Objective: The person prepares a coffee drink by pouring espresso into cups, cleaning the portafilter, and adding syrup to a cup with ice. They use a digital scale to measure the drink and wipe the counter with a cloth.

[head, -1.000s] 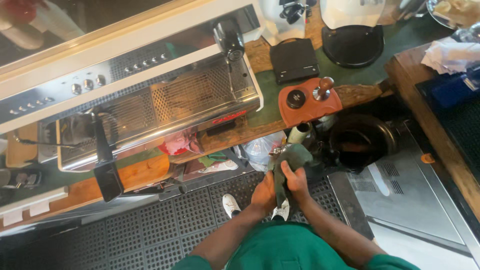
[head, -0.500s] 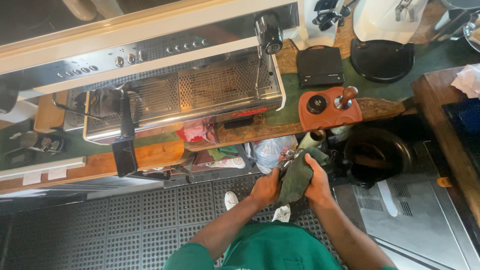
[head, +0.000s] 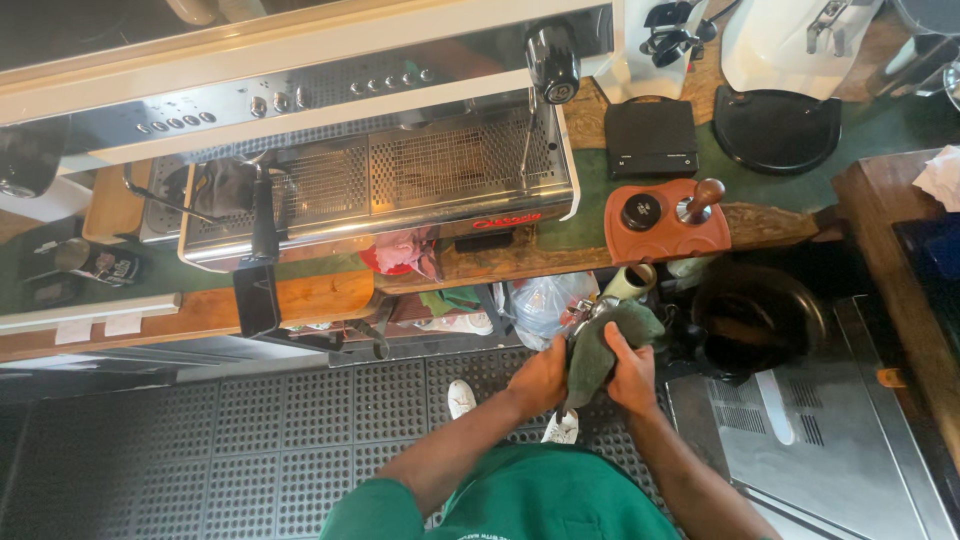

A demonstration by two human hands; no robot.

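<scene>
Hands low centre, both wrapped round one grey-green folded cloth [head: 600,345] that covers a metal portafilter [head: 590,312]; only the portafilter's spout end pokes out at the cloth's upper left, rest hidden. Left hand [head: 538,378] clenched on the cloth's lower left side, knuckles up, forearm running down-left to a green sleeve. Right hand [head: 634,372] grasps the cloth from the right, thumb laid across the top, forearm running down-right. Hands just beside each other, cloth between them.

Room: hands sit over the black rubber floor mat [head: 250,440], in front of the wooden counter edge [head: 300,300], free floor to the left. Tight on the right: one round black knock bin [head: 760,320] just beside the cloth, stainless steel sink surface [head: 830,430] below it. One clear plastic bag [head: 540,305] near the left hand.

On the counter: one steel espresso machine [head: 400,170] with drip grate, one black square scale [head: 652,138], one reddish-brown tamping mat [head: 665,215] holding one wooden-knobbed tamper [head: 698,200]. One pair of white shoes [head: 462,398] on the mat.
</scene>
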